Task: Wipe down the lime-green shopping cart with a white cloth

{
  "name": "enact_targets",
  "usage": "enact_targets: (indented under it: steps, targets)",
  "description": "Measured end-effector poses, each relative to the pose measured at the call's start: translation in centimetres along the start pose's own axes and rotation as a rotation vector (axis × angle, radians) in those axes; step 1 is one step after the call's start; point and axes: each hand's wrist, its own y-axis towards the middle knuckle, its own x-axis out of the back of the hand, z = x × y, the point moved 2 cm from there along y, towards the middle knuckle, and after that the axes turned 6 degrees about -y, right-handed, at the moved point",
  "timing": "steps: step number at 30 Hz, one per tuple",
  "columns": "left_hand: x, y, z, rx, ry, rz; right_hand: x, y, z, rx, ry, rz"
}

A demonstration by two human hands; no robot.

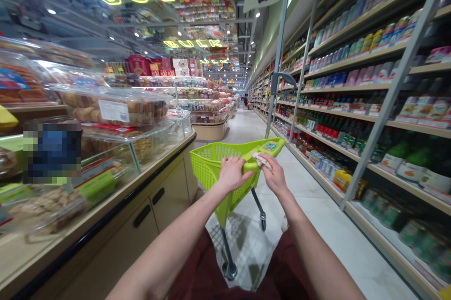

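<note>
A bright green shopping cart (207, 164) with a perforated basket stands in front of me on grey legs with wheels. My left hand (233, 174) rests on the left part of its rear rim and handle, fingers curled over the edge. Against the handle's right part, my right hand (273, 172) presses a crumpled white cloth or tissue (261, 159), its fingers bent round it. A small coloured label (271, 146) shows on the handle just beyond that hand. The basket's bottom is mostly hidden.
At left runs a counter (165, 168) with clear packs of baked goods (112, 107). Tall shelves (355, 88) of cans and bottles line the right side. A pale tiled aisle (246, 124) leads ahead, where a person (246, 100) is low down far off.
</note>
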Motion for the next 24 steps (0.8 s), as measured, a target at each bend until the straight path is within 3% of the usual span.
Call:
enact_targets:
  steps: [5, 12, 20, 24]
  targets:
    - [-0.9, -0.1, 1.3, 0.043, -0.146, 0.106, 1.5, -0.3, -0.3, -0.068, -0.014, -0.045]
    - [-1.2, 1.1, -2.3, 0.052, -0.021, 0.126, 2.6, 0.4, -1.3, -0.177, -0.186, -0.148]
    - [-2.5, 1.7, -5.6, 0.084, 0.006, 0.060, 2.8, 0.0, 2.2, 0.047, -0.407, -0.004]
    - [-2.8, 1.6, -5.5, 0.067, -0.024, 0.084, 3.2, -0.3, 2.4, 0.088, -0.445, 0.039]
